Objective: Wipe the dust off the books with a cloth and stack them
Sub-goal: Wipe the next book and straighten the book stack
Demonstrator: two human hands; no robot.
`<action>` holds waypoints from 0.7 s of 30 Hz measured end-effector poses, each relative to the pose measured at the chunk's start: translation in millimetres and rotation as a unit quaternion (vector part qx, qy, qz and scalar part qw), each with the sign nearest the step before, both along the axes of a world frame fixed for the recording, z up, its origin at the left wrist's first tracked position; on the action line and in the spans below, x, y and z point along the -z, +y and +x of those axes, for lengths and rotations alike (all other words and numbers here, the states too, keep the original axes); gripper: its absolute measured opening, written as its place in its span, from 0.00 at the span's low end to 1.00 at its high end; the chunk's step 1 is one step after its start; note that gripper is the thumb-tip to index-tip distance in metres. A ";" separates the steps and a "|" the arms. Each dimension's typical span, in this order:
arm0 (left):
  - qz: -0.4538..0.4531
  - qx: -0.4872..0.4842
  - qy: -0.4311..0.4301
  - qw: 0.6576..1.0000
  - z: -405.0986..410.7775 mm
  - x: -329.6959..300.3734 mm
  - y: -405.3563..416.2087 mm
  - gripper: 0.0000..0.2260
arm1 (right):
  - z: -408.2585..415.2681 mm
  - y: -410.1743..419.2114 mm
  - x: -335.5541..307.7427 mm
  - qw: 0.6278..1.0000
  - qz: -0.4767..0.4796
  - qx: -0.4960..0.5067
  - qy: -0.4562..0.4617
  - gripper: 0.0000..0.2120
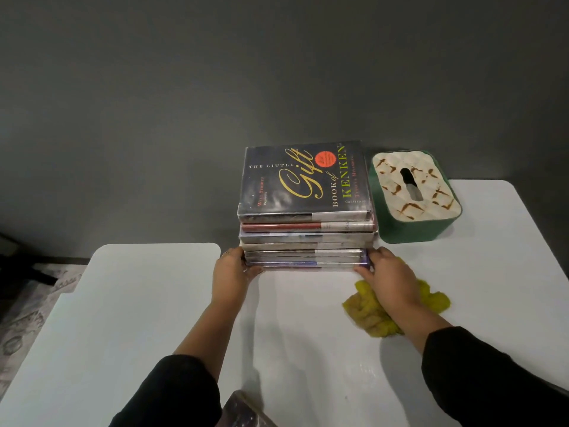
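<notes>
Basically the white table carries a stack of books near its far edge, just beside a green tissue box toward the far right corner. Left hand and right hand clasp the stack's bottom corners, fingers curled against the lowest books, probably to square or shift the pile. Yellow cloth lies crumpled on the table under the right wrist, let go, and one more book pokes in at the near edge, likely unstacked.
</notes>
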State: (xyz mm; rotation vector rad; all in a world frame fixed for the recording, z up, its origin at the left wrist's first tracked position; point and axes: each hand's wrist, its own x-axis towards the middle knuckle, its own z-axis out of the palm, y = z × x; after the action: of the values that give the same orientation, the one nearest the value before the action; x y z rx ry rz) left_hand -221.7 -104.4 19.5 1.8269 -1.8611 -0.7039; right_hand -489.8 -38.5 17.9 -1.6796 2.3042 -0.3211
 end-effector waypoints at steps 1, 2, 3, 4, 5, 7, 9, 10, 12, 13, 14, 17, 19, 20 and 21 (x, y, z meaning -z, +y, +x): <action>0.000 0.000 -0.002 1.000 -0.2 -0.2 0.2 0.14 | 0.0 -0.3 0.2 1.000 -0.001 0.000 0.002 0.17; 0.001 0.000 -0.003 1.000 -0.3 -0.2 0.6 0.13 | 0.1 -0.1 0.2 1.000 -0.002 0.000 0.004 0.17; 0.002 -0.001 -0.002 1.000 -0.6 -0.6 1.2 0.13 | 0.5 0.2 0.2 1.000 -0.003 0.000 0.006 0.17; 0.003 -0.002 -0.001 1.000 -0.8 -0.9 1.4 0.13 | 0.8 0.5 0.2 1.000 -0.005 0.002 0.007 0.17; 0.001 -0.002 -0.002 1.000 -1.2 -0.9 1.4 0.13 | 0.8 0.7 0.6 1.000 -0.007 0.003 0.007 0.17; -0.003 -0.003 -0.005 1.000 -1.5 -0.5 2.3 0.13 | 1.6 1.5 0.1 1.000 -0.011 0.006 0.007 0.17; -0.006 -0.004 -0.001 1.000 -1.7 -0.8 4.5 0.13 | 2.6 2.3 -1.3 1.000 -0.014 0.007 0.008 0.16; -0.005 -0.005 0.000 1.000 -2.0 -0.9 5.3 0.13 | 2.9 2.0 -2.0 1.000 -0.014 0.006 0.011 0.16; 0.000 -0.010 0.006 1.000 -2.7 -1.4 8.6 0.12 | 4.5 2.9 -3.4 1.000 -0.011 0.003 0.019 0.17; 0.002 -0.014 0.011 1.000 -3.5 -2.0 10.4 0.12 | 4.8 3.2 -4.2 1.000 -0.012 0.001 0.019 0.17; 0.005 -0.018 0.014 1.000 -4.1 -2.7 12.7 0.11 | 4.5 3.8 -5.6 1.000 -0.016 0.001 0.014 0.17; 0.014 -0.029 0.005 0.999 -2.9 -2.6 22.1 0.12 | 4.2 10.7 -13.9 0.999 -0.032 0.019 -0.008 0.16; 0.033 -0.039 -0.002 0.999 -1.1 -2.0 30.2 0.15 | 4.4 18.6 -19.1 0.998 -0.041 0.045 -0.032 0.18; 0.041 -0.043 -0.005 0.998 -0.2 -1.5 34.0 0.16 | 4.5 23.2 -21.3 0.996 -0.045 0.053 -0.052 0.20; 0.048 -0.045 -0.008 0.998 0.2 -1.6 38.3 0.16 | 4.7 29.1 -23.6 0.995 -0.044 0.050 -0.067 0.23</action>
State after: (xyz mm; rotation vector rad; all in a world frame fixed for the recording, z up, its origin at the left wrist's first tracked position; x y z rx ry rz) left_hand -221.5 -66.0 21.1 1.9681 -1.7705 -0.7616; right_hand -485.1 -9.3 41.5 -1.5329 2.3101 -0.5475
